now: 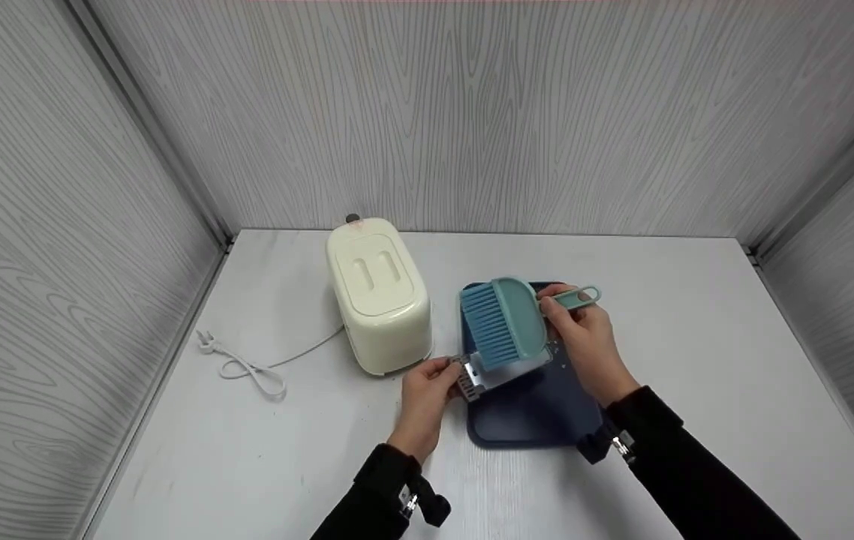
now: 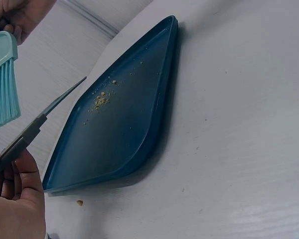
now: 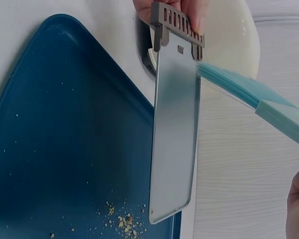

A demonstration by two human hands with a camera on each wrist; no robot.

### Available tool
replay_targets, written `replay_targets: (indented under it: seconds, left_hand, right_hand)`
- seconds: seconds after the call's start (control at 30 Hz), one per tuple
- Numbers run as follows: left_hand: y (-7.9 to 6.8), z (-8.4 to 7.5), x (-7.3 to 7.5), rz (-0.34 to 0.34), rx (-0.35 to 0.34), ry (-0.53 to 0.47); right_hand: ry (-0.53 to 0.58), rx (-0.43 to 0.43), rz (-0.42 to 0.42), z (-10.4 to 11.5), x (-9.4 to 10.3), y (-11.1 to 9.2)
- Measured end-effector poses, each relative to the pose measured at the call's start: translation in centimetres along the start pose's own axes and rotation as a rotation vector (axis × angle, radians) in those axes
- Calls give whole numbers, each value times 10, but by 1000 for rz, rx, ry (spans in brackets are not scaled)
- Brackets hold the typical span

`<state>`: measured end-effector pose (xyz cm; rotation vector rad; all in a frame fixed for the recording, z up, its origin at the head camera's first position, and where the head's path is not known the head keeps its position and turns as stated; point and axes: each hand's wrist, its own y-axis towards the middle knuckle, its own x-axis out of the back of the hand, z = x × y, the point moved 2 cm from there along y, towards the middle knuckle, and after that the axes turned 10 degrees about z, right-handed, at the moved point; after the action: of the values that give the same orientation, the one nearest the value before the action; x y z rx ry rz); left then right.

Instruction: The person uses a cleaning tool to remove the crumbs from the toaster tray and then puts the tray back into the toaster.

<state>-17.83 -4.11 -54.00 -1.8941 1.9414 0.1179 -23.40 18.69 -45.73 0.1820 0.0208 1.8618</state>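
Observation:
My left hand (image 1: pixel 425 397) pinches the grey slotted end of a flat metal crumb tray (image 3: pixel 174 129), which is tilted over a dark blue serving tray (image 1: pixel 532 416). In my right hand (image 1: pixel 590 345) is the handle of a small mint-green hand brush (image 1: pixel 523 319). Its blue bristles (image 3: pixel 229 79) reach the crumb tray's edge near the grey end in the right wrist view. Yellowish crumbs (image 2: pixel 100 100) lie in a small heap on the blue tray. A few specks cling to the crumb tray's lower end.
A cream toaster (image 1: pixel 378 300) with a lidded top stands left of the blue tray. Its white cord and plug (image 1: pixel 247 364) lie looped on the white table (image 1: pixel 307 450). One loose crumb (image 2: pixel 79 202) sits beside the blue tray. Grey wood-grain panels (image 1: pixel 472 112) enclose the table.

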Motion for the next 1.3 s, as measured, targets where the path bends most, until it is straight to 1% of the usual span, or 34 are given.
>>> replay_targets:
  seconds: [0.17,0.33,0.5,0.7,0.83,1.03,1.13,1.3]
  left_hand:
    - [1,0,0,-5,7,1]
    - [1,0,0,1,-4,-9]
    - [1,0,0,13,-20,-21]
    - [1,0,0,17,-22,-10]
    - [0,0,1,21,-24,-9]
    - [-1,1,2,44,-15,-7]
    - [-1,1,2,39,-1,2]
    - [-2,0,1,24,2,17]
  right_hand:
    - [28,3,33,-2,-4,0]
    - [46,6,63,-3,-9,1]
    - [50,1,87,-4,-12,2]
    - [52,-34,120,-7,-14,2]
    - [37,-34,138,-8,-14,1]
    - [-51,-25,118,-9,-12,1]
    - [-82,-40,103,-11,-10,1]
    - [-109,-64,81,-13,-2,0]
